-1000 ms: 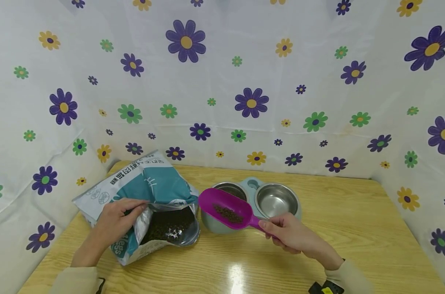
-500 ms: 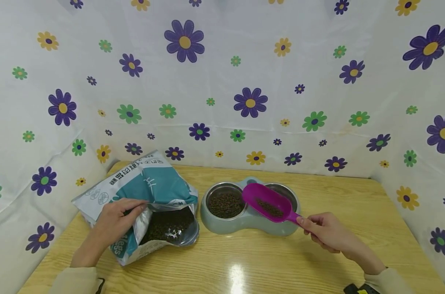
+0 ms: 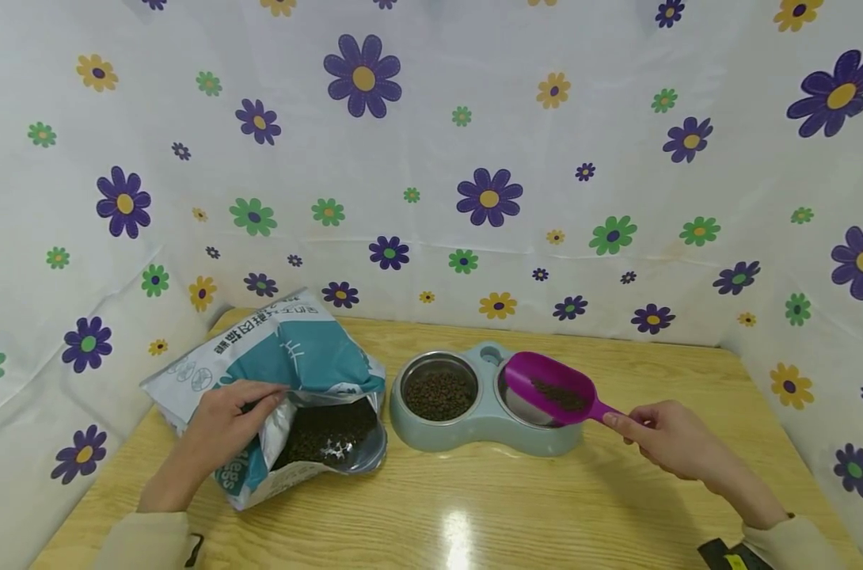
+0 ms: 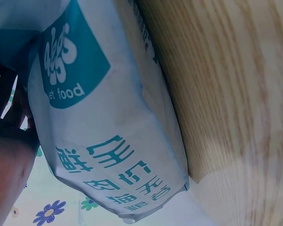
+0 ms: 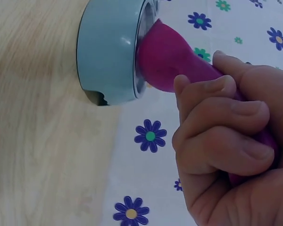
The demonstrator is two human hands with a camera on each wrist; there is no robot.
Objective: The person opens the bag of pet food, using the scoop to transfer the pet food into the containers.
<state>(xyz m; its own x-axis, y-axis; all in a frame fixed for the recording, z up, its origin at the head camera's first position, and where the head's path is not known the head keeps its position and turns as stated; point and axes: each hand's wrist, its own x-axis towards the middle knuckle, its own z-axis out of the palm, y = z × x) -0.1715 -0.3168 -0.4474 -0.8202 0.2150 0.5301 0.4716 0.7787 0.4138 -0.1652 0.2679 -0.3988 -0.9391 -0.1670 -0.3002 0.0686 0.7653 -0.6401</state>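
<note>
My right hand grips the handle of a magenta scoop, fingers wrapped round it in the right wrist view. Some brown kibble lies in the scoop, which is over the right steel bowl and hides part of it. Both bowls sit in a pale blue double feeder; the left one is filled with kibble. With thumb and fingers my left hand pinches the opening edge of a teal and white pet food bag. Dark kibble shows inside its mouth.
All this stands on a wooden table. Behind it and at both sides hangs a white cloth printed with flowers. The bag lies left of the feeder, close beside it.
The scoop with kibble has moved right, from over the left bowl to over the right one, uncovering the left bowl's kibble. My left hand and the bag have stayed in place.
</note>
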